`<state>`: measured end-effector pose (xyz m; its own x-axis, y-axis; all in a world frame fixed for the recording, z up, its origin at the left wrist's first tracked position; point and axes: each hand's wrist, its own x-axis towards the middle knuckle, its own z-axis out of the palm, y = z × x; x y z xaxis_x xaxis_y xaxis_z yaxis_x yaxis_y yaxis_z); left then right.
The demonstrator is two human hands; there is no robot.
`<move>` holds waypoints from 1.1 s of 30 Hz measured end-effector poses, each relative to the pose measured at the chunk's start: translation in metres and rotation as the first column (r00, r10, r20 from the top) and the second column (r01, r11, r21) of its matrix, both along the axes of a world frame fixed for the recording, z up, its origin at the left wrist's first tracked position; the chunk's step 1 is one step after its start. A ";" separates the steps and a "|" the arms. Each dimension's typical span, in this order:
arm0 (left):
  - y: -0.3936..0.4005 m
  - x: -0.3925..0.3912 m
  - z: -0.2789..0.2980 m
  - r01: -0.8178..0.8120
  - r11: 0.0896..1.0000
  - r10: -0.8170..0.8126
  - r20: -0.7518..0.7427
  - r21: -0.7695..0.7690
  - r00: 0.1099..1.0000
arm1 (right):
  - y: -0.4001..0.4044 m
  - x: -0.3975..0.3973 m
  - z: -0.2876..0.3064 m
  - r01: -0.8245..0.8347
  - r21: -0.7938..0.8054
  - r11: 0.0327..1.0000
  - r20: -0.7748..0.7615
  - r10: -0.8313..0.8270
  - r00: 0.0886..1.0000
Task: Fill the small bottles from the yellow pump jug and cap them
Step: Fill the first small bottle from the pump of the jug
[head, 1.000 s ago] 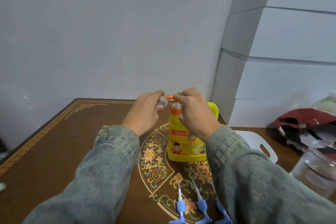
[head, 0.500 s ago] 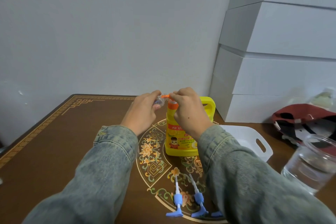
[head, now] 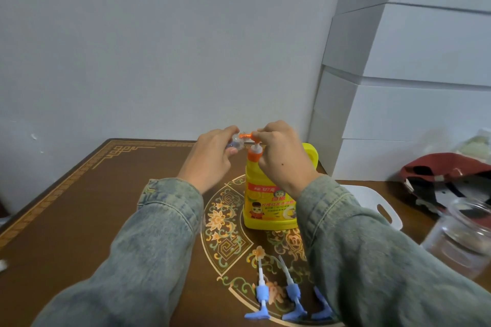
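Observation:
The yellow pump jug [head: 268, 204] stands upright in the middle of the brown table, with an orange collar and an orange pump head [head: 245, 136]. My right hand [head: 281, 156] rests on top of that pump head, fingers curled over it. My left hand [head: 212, 159] grips a small clear bottle [head: 235, 144], holding its mouth against the orange spout. Three blue pump caps [head: 261, 297] with white tubes lie on the table near me; the rightmost is partly hidden by my right sleeve.
A white handled tray [head: 382, 207] lies right of the jug, partly behind my sleeve. A clear glass jar [head: 462, 236] stands at the right edge, a red cap [head: 446, 172] behind it. Stacked white boxes [head: 398, 114] fill the back right corner against the wall.
The pump head has risen, so its white stem shows above the orange collar. Both hands stay at the spout; the left still holds the bottle there.

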<state>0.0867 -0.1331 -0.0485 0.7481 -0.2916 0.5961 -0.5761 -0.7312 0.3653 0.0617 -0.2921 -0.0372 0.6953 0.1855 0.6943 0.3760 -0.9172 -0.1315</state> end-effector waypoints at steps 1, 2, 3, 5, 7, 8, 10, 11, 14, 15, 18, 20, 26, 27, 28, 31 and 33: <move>-0.001 0.001 -0.001 -0.002 1.000 0.002 0.009 0.003 1.000 | 0.000 0.001 -0.001 -0.004 0.008 1.000 0.004 0.004 1.000; -0.001 0.001 -0.004 -0.004 1.000 0.004 0.008 0.003 1.000 | 0.001 0.001 -0.003 -0.007 0.009 1.000 0.005 0.007 1.000; 0.000 0.001 -0.007 -0.007 1.000 0.007 0.000 0.000 1.000 | 0.003 0.000 -0.006 -0.008 0.003 1.000 0.001 0.008 1.000; 0.000 -0.001 -0.012 -0.011 1.000 0.010 -0.018 -0.009 1.000 | 0.006 -0.002 -0.010 -0.009 -0.017 1.000 -0.023 0.008 1.000; 0.001 0.000 -0.010 -0.005 1.000 0.004 -0.016 -0.009 1.000 | 0.007 -0.002 -0.006 0.004 -0.039 0.999 -0.032 -0.005 0.999; 0.001 0.002 -0.007 0.000 1.000 -0.001 -0.009 -0.004 1.000 | 0.006 -0.001 -0.002 0.019 -0.047 0.999 -0.034 -0.021 0.999; 0.000 0.005 -0.003 -0.007 1.000 0.007 0.014 -0.001 1.000 | 0.004 0.001 0.004 0.032 -0.062 0.998 -0.024 -0.033 0.999; 0.000 0.006 -0.004 -0.013 1.000 0.013 0.016 0.003 1.000 | 0.004 0.002 0.004 0.036 -0.066 0.997 -0.020 -0.038 0.999; -0.001 0.004 -0.012 -0.017 1.000 0.017 -0.023 -0.011 1.000 | 0.007 0.000 -0.004 0.023 -0.033 0.999 -0.045 -0.025 0.999; 0.000 0.003 -0.013 -0.015 1.000 0.014 -0.031 -0.013 0.999 | 0.008 -0.002 -0.005 0.010 -0.020 1.000 -0.052 -0.011 0.999; 0.000 0.003 -0.006 -0.016 1.000 0.016 -0.015 -0.017 1.000 | 0.005 -0.001 0.000 0.020 -0.006 1.000 -0.053 -0.020 0.998; 0.000 0.004 -0.003 -0.016 1.000 0.016 0.004 -0.012 1.000 | 0.004 0.000 0.002 0.036 0.028 0.999 -0.020 -0.036 0.999; 0.001 0.000 -0.009 -0.007 1.000 0.006 -0.042 -0.030 0.999 | 0.008 -0.003 -0.008 0.019 0.014 1.000 -0.030 -0.019 0.999; 0.001 0.000 -0.007 -0.006 0.999 0.005 -0.037 -0.032 0.999 | 0.008 -0.002 -0.004 0.027 0.003 1.000 -0.030 -0.026 0.999; 0.001 0.002 -0.004 -0.006 0.999 0.005 -0.028 -0.033 1.000 | 0.007 0.000 0.000 0.035 -0.007 0.999 -0.026 -0.035 0.999; -0.001 0.003 -0.002 -0.016 0.999 0.016 -0.014 -0.032 1.000 | 0.007 0.003 0.003 0.045 -0.010 0.999 -0.001 -0.045 0.999; -0.001 0.002 -0.009 -0.024 0.999 0.023 -0.029 -0.030 0.999 | 0.009 0.002 -0.006 0.046 0.010 0.999 0.015 -0.046 0.999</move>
